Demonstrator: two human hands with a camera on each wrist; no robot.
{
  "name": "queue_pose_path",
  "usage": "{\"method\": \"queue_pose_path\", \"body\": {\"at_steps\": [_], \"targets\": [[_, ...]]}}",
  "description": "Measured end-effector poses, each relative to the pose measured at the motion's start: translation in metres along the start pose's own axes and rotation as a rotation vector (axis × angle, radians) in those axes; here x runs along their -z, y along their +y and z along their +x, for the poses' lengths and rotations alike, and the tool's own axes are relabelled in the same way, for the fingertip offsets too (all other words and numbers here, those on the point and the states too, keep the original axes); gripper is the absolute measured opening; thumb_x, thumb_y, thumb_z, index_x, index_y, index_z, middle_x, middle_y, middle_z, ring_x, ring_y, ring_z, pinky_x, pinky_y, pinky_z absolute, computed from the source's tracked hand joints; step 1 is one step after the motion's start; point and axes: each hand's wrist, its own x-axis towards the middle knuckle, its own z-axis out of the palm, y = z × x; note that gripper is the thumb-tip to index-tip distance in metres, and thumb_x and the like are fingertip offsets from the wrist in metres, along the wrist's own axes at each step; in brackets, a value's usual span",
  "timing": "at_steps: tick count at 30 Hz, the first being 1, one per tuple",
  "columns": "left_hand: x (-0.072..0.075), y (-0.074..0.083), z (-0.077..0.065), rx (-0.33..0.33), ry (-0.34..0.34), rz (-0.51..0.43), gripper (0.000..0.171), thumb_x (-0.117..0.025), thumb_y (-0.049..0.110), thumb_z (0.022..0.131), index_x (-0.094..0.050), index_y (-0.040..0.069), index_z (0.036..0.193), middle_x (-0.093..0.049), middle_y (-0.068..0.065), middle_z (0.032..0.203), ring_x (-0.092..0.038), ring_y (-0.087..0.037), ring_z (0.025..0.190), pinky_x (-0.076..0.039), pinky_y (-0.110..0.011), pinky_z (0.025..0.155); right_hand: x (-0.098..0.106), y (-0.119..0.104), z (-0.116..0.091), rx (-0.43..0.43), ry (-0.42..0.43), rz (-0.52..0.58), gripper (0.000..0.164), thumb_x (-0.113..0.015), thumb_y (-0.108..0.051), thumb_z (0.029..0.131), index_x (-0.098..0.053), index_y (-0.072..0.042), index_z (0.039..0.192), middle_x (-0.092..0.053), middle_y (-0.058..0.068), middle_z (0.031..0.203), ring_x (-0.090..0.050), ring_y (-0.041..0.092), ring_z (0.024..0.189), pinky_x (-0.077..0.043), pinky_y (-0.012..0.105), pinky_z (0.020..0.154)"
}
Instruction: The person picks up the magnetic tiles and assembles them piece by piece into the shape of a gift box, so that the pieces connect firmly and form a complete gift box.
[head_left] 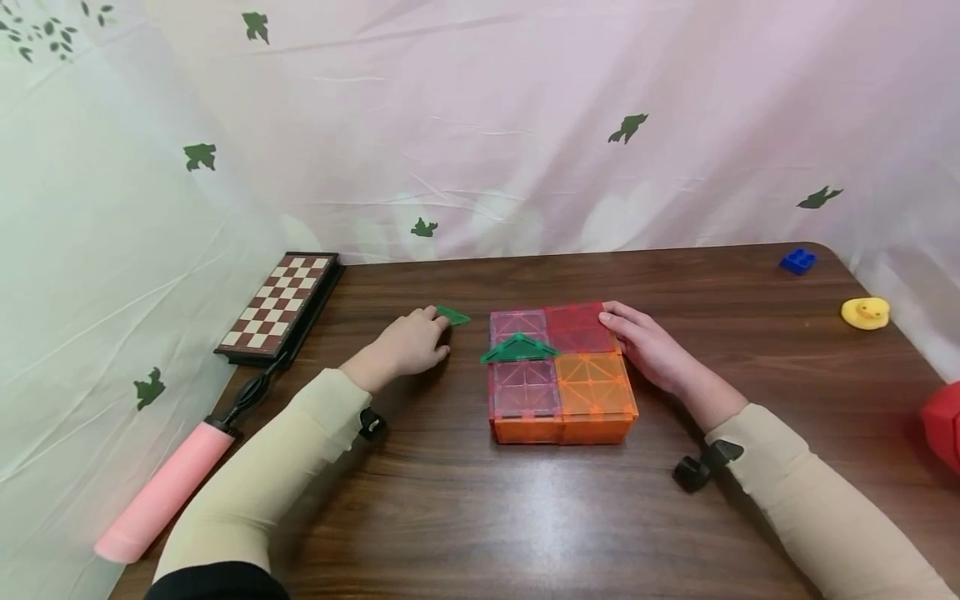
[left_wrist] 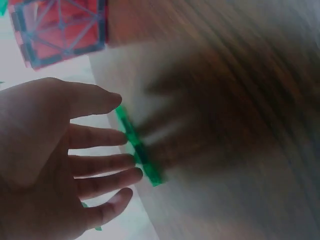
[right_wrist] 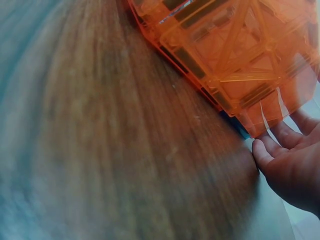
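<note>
A low box of see-through magnetic tiles stands on the table, its top made of purple, red and orange squares. My right hand holds its far right corner, thumb on the red top tile; in the right wrist view, fingers reach round behind the orange wall. A green triangular tile frame sits over the purple top tiles. To the left, my left hand touches a flat green triangle tile with its fingertips. The left wrist view shows these fingers spread fairly straight along the green tile's edge.
A folded chessboard case lies at the back left, with a pink umbrella in front of it. Toward the back right are a blue toy brick and a yellow rubber duck. A red object is cut off at the right edge.
</note>
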Motion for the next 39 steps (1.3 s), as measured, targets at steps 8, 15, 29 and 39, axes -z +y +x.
{"method": "queue_pose_path", "body": {"at_steps": [8, 15, 29, 39], "targets": [[0.004, -0.017, 0.015, 0.062, 0.04, -0.123, 0.054, -0.064, 0.025, 0.101, -0.05, -0.003, 0.145, -0.05, -0.024, 0.141, -0.051, -0.041, 0.125, -0.046, -0.052, 0.1, 0.0, 0.002, -0.001, 0.016, -0.006, 0.017, 0.028, -0.047, -0.029, 0.11, -0.051, -0.007, 0.127, -0.065, 0.003, 0.114, -0.062, 0.013, 0.097, -0.055, 0.025, 0.083], [0.004, -0.033, 0.023, 0.037, -0.009, -0.257, 0.053, -0.066, 0.024, 0.101, -0.052, -0.003, 0.144, -0.047, -0.026, 0.14, -0.048, -0.043, 0.125, -0.041, -0.053, 0.104, -0.001, 0.001, -0.001, 0.024, -0.012, 0.013, 0.03, -0.049, -0.03, 0.109, -0.052, -0.007, 0.128, -0.065, 0.003, 0.114, -0.062, 0.012, 0.097, -0.055, 0.025, 0.084], [-0.001, -0.024, 0.019, 0.065, 0.145, -0.45, 0.041, -0.071, 0.008, 0.095, -0.051, -0.001, 0.131, -0.061, -0.02, 0.12, -0.061, -0.033, 0.107, -0.05, -0.047, 0.09, 0.0, 0.001, -0.001, 0.004, 0.004, 0.008, 0.03, -0.048, -0.03, 0.109, -0.051, -0.007, 0.129, -0.065, 0.003, 0.116, -0.062, 0.013, 0.099, -0.054, 0.025, 0.086], [0.016, -0.002, 0.012, 0.059, 0.372, -0.6, 0.012, -0.064, 0.005, 0.098, -0.066, 0.004, 0.11, -0.069, -0.01, 0.101, -0.066, -0.024, 0.094, -0.054, -0.04, 0.08, -0.001, 0.0, -0.001, -0.01, 0.008, 0.02, 0.034, -0.049, -0.03, 0.109, -0.048, -0.003, 0.131, -0.065, 0.004, 0.115, -0.063, 0.014, 0.1, -0.054, 0.026, 0.087]]}}
